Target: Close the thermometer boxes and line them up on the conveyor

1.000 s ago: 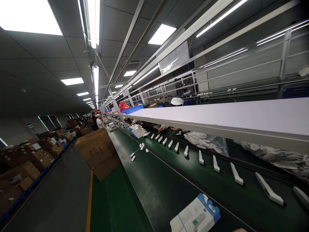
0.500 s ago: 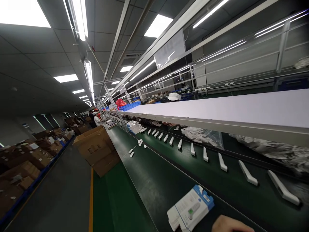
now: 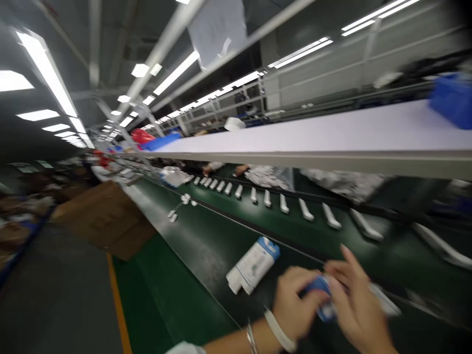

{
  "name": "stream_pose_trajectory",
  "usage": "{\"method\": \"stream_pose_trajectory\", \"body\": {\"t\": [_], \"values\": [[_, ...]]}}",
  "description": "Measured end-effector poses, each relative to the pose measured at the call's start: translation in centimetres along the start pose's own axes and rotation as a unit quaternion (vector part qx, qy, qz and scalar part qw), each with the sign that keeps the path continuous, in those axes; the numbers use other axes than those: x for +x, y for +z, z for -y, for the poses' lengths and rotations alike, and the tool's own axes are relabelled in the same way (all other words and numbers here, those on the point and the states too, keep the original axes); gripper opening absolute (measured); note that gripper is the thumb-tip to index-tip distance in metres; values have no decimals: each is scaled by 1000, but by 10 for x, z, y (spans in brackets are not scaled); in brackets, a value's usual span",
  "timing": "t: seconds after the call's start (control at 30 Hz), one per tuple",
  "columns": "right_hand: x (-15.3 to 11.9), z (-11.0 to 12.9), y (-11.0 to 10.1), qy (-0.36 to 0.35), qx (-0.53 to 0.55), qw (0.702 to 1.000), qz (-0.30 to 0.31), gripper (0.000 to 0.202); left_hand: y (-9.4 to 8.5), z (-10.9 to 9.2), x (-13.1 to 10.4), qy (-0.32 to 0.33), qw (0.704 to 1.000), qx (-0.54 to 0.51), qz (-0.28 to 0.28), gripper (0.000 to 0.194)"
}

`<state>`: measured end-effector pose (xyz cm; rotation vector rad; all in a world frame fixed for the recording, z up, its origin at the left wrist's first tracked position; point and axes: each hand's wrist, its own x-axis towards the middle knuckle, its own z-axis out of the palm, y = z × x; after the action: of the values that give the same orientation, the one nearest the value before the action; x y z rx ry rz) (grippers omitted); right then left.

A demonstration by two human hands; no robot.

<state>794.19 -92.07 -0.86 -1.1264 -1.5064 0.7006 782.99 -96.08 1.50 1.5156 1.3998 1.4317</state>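
Observation:
My left hand [image 3: 295, 300], with bands at the wrist, closes its thumb and fingers on one side of a small blue-and-white carton [image 3: 326, 310]. My right hand [image 3: 357, 309] is at the carton's other side, thumb and fingers against it and one finger raised. The hands cover much of the carton, and motion blurs it. Left of them a stack of flat blue-and-white cartons [image 3: 254, 265] lies on the dark bench. Beyond the hands, white handheld devices like thermometers [image 3: 332, 216] lie in a spaced row on the green belt.
A white shelf [image 3: 295, 135] runs above the belt, with a blue bin [image 3: 452, 101] on its right. Small white parts [image 3: 173, 215] lie farther up the bench. A large cardboard box [image 3: 106, 219] stands on the left. Another person's hand [image 3: 241, 170] shows under the shelf.
The view has turned to the right. Both my hands have come into view, holding a carton; before, only part of one hand showed at the bottom edge.

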Motion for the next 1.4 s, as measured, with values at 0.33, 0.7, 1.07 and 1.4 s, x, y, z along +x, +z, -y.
{"method": "stream_pose_trajectory", "body": {"t": [0.33,0.7,1.07,1.4], "values": [[2,7,-15,10,-26,997,68,55,2,17,14,-128,979,-126,99,27],[-6,-4,-21,60,70,995,28,49,-1,7,10,-132,966,-100,200,30],[-29,-13,-14,62,80,995,3,48,-8,0,1,-138,958,-73,242,32],[-32,-64,-33,144,-104,983,45,51,1,108,-37,-244,961,87,100,42]]}}
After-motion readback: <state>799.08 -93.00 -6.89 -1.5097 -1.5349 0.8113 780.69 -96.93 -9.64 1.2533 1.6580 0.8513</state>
